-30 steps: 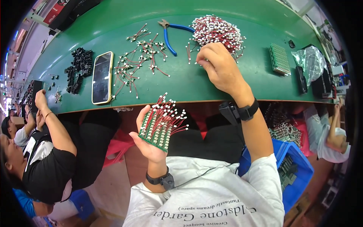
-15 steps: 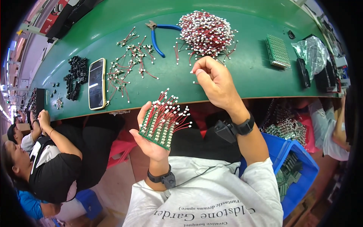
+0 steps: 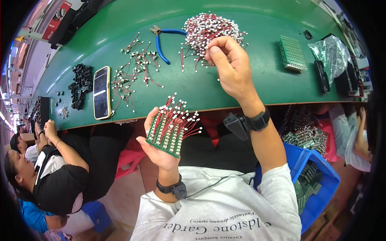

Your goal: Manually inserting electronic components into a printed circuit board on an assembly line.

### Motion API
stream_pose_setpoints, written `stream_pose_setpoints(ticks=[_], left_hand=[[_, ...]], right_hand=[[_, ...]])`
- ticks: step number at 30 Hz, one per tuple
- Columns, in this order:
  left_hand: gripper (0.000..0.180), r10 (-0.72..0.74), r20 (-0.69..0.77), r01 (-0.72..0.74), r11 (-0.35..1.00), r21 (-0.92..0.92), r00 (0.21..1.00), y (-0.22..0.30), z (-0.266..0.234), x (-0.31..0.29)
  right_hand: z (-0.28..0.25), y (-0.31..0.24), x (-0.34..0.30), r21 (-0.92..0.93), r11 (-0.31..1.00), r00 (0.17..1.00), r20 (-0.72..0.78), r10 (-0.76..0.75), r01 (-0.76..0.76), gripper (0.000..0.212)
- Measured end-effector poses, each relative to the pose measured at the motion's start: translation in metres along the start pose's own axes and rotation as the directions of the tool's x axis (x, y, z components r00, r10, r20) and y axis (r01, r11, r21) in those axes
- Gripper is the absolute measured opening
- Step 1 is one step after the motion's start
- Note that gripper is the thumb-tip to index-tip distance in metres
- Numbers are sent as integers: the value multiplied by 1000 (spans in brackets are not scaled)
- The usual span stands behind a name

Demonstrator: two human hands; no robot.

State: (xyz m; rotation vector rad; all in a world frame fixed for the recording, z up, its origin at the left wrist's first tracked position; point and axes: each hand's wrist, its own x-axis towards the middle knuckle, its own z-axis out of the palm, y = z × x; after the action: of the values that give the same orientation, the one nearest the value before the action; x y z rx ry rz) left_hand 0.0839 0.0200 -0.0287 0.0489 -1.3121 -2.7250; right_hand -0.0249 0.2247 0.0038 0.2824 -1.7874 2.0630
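In my left hand (image 3: pixel 159 154) lies a green circuit board panel (image 3: pixel 164 141), tilted, with rows of small parts. From its far part stand several thin red wires with white connectors (image 3: pixel 181 114). My right hand (image 3: pixel 231 66) is raised over the near edge of a big heap of red wire leads with white connectors (image 3: pixel 211 30). Its thumb and index finger are pinched together. A short red wire lead (image 3: pixel 218 75) with a white end shows below the curled fingers; the fingertips hide most of what is held.
Blue-handled cutters (image 3: pixel 161 48) lie left of the heap. Further left are loose wired boards (image 3: pixel 140 64), a phone (image 3: pixel 101 92) and black parts (image 3: pixel 80 86). Stacked green panels (image 3: pixel 292 53) and a plastic bag (image 3: pixel 331 58) lie right. A blue bin (image 3: pixel 317 176) stands beside me; a co-worker (image 3: pixel 60 172) sits left.
My right hand has moved away from me, up to the wire heap, with the red lead moving along. My left hand keeps the panel in nearly the same place.
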Motion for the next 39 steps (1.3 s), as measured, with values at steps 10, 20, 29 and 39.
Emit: stream_pose_setpoints(ticks=[10, 20, 29, 39], left_hand=[[79, 17, -17, -17, 1000, -20, 1000, 3, -2, 4], [83, 79, -43, -73, 990, 123, 996, 6, -1, 4], [90, 137, 16, -135, 938, 319, 990, 6, 3, -3], [91, 37, 158, -98, 910, 404, 987, 4, -1, -6]], right_hand=[[14, -18, -34, -82, 985, 987, 37, 154, -150, 8], [70, -40, -125, -275, 960, 954, 298, 35, 51, 10], [77, -29, -127, -278, 959, 944, 298, 143, -58, 11], [70, -36, -120, -481, 855, 884, 464, 58, 196, 14]])
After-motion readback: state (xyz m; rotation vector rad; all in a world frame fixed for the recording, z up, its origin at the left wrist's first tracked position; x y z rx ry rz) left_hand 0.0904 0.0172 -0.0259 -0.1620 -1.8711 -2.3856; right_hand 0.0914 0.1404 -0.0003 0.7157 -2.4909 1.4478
